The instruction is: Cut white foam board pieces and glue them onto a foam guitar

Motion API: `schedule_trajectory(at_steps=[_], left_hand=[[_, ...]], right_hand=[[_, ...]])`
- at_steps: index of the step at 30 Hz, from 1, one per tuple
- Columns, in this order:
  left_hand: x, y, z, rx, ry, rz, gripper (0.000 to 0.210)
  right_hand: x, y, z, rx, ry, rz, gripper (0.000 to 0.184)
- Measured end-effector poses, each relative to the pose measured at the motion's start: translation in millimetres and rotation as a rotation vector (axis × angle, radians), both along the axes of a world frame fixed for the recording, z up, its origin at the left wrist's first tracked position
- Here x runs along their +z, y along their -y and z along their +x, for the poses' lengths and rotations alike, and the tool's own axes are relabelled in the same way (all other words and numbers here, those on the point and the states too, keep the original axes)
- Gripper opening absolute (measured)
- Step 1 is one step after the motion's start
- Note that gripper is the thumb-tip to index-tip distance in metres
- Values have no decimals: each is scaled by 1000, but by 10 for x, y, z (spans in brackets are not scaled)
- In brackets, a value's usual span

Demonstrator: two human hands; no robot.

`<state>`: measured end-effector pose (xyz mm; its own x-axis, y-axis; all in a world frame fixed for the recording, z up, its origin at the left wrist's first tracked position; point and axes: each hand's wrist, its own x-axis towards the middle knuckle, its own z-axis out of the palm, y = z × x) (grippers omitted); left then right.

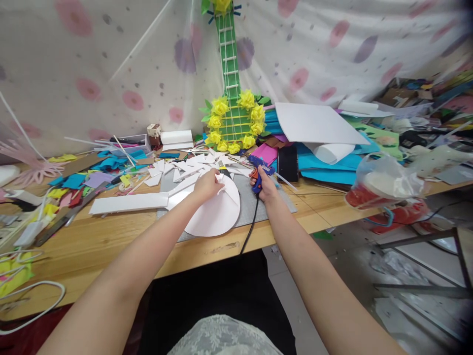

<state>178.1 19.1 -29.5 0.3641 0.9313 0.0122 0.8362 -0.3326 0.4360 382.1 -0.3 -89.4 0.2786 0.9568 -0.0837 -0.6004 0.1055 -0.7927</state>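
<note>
A white guitar-shaped board cutout (213,217) lies on a grey cutting mat (254,209), its long neck (129,202) reaching left across the wood. Over the round body, my left hand (209,188) is closed, its fingertips pinching a small white piece (222,179) partly hidden by the fingers. My right hand (269,189) grips a blue hot glue gun (257,183), just right of the body; a glue stick (286,182) sticks out of its rear and a black cord (251,229) hangs over the table edge. Behind my left hand is a yellow-and-black tool (223,170).
Many white offcuts (192,165) lie behind the cutout. A green paper guitar with yellow flowers (231,111) stands against the curtain. Coloured sheets (325,170) and a dark phone-like slab (287,164) are on the right, beside a red tub (364,195). Coloured scraps (74,180) cover the left.
</note>
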Motion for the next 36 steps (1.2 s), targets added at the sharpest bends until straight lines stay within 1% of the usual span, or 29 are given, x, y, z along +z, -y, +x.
schedule_trajectory(at_steps=[3, 5, 7, 10, 13, 15, 19, 22, 25, 29, 36], left_hand=[[-130, 93, -99, -208, 84, 213, 29], [-219, 168, -121, -321, 105, 271, 29], [-308, 237, -121, -378, 118, 294, 31], [-424, 305, -111, -362, 122, 357, 34], [-500, 329, -110, -326, 110, 448, 36], [-529, 329, -110, -366, 99, 518, 36], [-560, 333, -108, -526, 110, 594, 31], [-557, 363, -119, -536, 141, 627, 27], [-547, 393, -140, -562, 146, 647, 24], [-564, 393, -154, -610, 175, 647, 28], [-601, 366, -142, -642, 147, 560, 42]], right_hand=[[-25, -6, 13, 6, 0, 25, 37], [-27, -1, 17, 7, -4, 30, 37], [-16, 10, 16, 11, -11, 28, 37], [9, 28, 11, 19, -16, 13, 37], [24, 37, 8, 13, -12, 7, 37], [25, 37, 7, 11, -4, 8, 37], [21, 32, 6, 10, 15, 1, 37], [25, 30, 1, 6, 6, -10, 37], [26, 30, -1, 12, -13, -14, 38], [12, 24, 4, 2, -8, -15, 38], [11, 20, 5, -3, -5, -20, 38]])
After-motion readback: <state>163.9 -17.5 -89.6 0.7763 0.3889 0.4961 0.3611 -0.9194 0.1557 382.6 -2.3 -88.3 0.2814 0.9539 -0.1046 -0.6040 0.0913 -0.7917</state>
